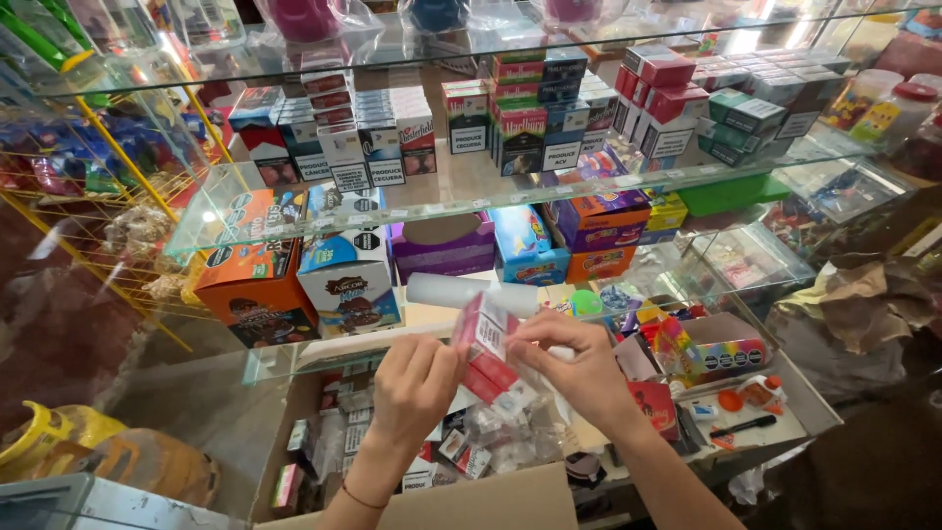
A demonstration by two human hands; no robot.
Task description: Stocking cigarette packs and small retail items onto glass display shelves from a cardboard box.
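Both hands clamp one red-and-white carton (pixel 488 355) wrapped in clear film: left hand (pixel 414 385) closed on its near end, right hand (pixel 572 365) pinching the film at its far side. Carton sits tilted just above the open cardboard box (pixel 471 496) of small packs. Looks like unwrapping; right fingers likely need to peel the film.

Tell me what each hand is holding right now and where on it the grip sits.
Both hands hold one red-and-white pack in clear wrap. The left hand grips its left edge; the right hand pinches the upper right side, at the wrap.
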